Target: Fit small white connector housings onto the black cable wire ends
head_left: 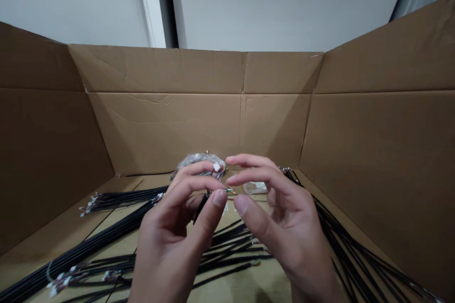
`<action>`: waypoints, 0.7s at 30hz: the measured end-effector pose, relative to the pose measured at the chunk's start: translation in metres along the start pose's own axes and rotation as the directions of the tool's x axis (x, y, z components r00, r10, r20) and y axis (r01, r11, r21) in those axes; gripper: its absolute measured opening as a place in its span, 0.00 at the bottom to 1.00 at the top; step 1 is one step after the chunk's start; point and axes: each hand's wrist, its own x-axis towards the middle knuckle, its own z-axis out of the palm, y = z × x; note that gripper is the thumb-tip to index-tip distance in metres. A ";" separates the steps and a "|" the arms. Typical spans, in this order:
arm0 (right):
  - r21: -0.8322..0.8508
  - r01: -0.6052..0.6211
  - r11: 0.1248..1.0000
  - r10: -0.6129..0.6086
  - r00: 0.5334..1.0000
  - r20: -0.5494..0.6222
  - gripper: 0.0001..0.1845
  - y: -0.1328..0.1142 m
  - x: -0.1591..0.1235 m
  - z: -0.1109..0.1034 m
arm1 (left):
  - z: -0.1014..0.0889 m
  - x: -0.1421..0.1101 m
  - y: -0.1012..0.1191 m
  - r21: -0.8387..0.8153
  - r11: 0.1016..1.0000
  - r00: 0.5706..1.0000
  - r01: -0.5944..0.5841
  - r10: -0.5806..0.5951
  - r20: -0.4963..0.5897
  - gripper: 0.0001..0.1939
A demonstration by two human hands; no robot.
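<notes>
Between its thumb and index finger, my left hand (181,227) pinches the thin wires at the end of a black cable (201,208). A small white connector (216,167) shows just above those fingers. One green wire tip (229,191) sticks out to the right of the pinch. Facing it, my right hand (284,218) has its thumb and fingers apart around the wire tip, with nothing seen in its grasp. Much of the held cable is hidden behind my left hand.
Black cable bundles lie at the left (88,246), in the middle (231,241) and along the right (348,241). A clear plastic bag (199,158) and a smaller one (255,188) lie at the back. Tall cardboard walls (199,118) enclose the area on three sides.
</notes>
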 end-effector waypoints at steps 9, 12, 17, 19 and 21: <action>-0.063 -0.005 0.998 0.002 0.998 -0.057 0.04 0.000 0.000 0.005 | 0.001 0.004 -0.003 0.001 1.000 0.999 -0.030 0.030 -0.021 0.06; -0.082 0.018 0.996 -0.024 0.997 -0.080 0.06 0.000 0.000 0.005 | 0.001 0.004 -0.001 0.018 1.000 0.999 -0.022 0.023 -0.032 0.06; -0.202 0.117 0.972 -0.142 0.984 -0.112 0.07 0.001 0.001 0.004 | -0.001 0.003 0.000 -0.008 1.000 1.000 -0.008 0.009 0.018 0.05; -0.268 0.162 0.950 -0.197 0.974 -0.109 0.07 0.002 0.002 0.002 | -0.002 0.003 0.000 0.004 1.000 0.999 -0.005 0.005 0.039 0.07; -0.313 0.192 0.930 -0.229 0.970 -0.087 0.08 0.002 0.002 0.000 | -0.003 0.004 0.000 0.061 0.997 0.998 -0.041 0.038 0.053 0.11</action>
